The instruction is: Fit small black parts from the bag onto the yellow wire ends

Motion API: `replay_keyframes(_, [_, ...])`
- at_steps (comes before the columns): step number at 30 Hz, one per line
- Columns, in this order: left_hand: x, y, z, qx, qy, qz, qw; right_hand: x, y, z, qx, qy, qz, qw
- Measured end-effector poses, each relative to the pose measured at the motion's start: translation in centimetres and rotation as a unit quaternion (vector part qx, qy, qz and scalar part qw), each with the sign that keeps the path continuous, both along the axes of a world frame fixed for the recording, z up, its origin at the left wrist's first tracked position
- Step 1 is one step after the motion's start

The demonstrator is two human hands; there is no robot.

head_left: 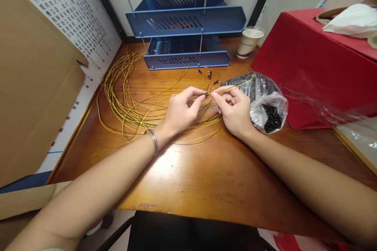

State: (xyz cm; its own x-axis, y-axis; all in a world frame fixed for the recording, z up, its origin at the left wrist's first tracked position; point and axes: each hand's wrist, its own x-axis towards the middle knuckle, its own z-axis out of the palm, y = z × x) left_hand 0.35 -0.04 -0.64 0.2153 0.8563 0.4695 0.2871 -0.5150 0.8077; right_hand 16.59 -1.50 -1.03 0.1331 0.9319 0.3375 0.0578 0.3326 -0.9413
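Observation:
My left hand pinches a small black connector between thumb and forefinger. Facing it, my right hand is closed with its fingertips on a thin yellow wire, whose free end points up to the right. A large loose coil of yellow and black wires spreads over the table to the left and beneath both hands. Behind my fingertips, several wire ends carry black connectors. Just right of my right hand lies a clear plastic bag full of small black parts.
A blue tiered file tray stands at the back of the wooden table. Beside it is a paper cup. A large red box with white tissue on top fills the right. Cardboard leans at the left.

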Motion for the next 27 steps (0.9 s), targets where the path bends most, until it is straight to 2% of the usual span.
replay_keyframes(3, [-0.04, 0.08, -0.03, -0.002, 0.007, 0.011, 1.0, 0.01, 0.12, -0.06, -0.006, 0.016, -0.004, 1.0])
replay_keyframes(10, [0.05, -0.19, 0.12, -0.01, -0.004, -0.016, 1.0, 0.08, 0.15, -0.11, -0.012, -0.008, 0.019, 1.0])
replay_keyframes(18, [-0.03, -0.02, 0.04, -0.002, 0.027, 0.041, 0.999, -0.04, 0.12, -0.01, -0.012, -0.011, 0.004, 1.0])
replay_keyframes(24, [-0.08, -0.1, 0.18, 0.0, 0.032, 0.005, 0.999, 0.05, 0.19, -0.08, -0.024, -0.029, 0.013, 0.999])
replay_keyframes(27, [-0.06, -0.03, 0.14, -0.002, 0.034, 0.021, 0.999, 0.05, 0.1, 0.0, -0.019, -0.027, 0.007, 0.999])
